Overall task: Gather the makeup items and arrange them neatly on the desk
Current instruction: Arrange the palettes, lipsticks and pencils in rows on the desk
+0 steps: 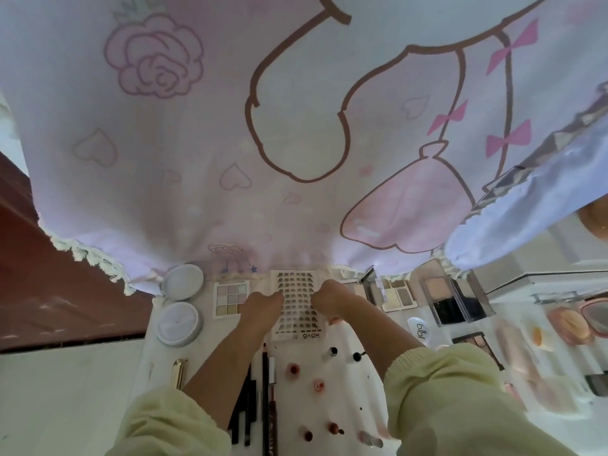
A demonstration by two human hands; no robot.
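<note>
Head view: the wide lens bends everything, and from my end a pink printed cloth [230,143] hanging beyond the hands fills the upper half, its fringe covering the far edge of the surface [345,383]. The items right of the right hand are smeared and cut off at the frame edge; I can only make out open palettes [398,296] there. The left hand [263,306] and right hand [330,299] sit at the two side edges of the false-lash tray [297,301], which lies flat between them. Both have fingers curled down against its edges, clamped on it, with the fingertips hidden under the knuckles. Left of the left hand lies a pastel eyeshadow palette [231,299], then two round white compacts [179,324]. On the near side of the hands I see dark pencils [265,390] and small lip tubes [292,369], partly under the forearms.
</note>
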